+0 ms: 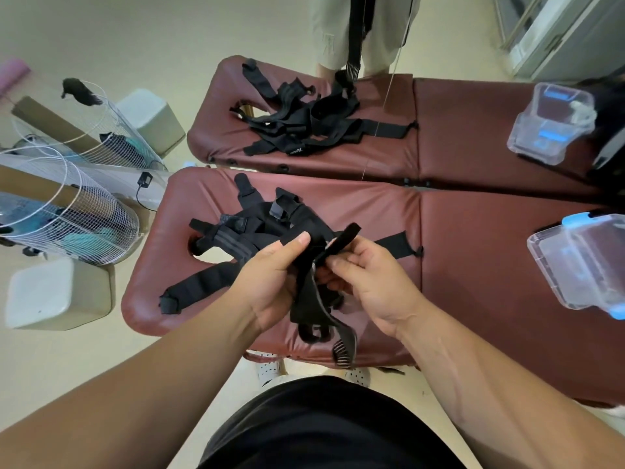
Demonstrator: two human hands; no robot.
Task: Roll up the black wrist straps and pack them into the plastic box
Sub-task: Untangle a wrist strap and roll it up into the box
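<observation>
Your left hand (pixel 274 282) and right hand (pixel 372 286) both hold one black fabric wrist strap (pixel 309 299) mid-frame, above the near maroon padded table (pixel 473 265). The left fingers (pixel 294 243) are curled round the strap's upper part, thumb on top. The right fingers (pixel 341 262) pinch it just below the loose tab end, which sticks out toward 1 o'clock. The strap's tail hangs toward 6 o'clock past the table edge. A loose pile of black straps (pixel 243 228) lies on the table at 10 o'clock from your hands. The clear plastic box with blue latches (pixel 581 265) sits at 3 o'clock, well apart.
</observation>
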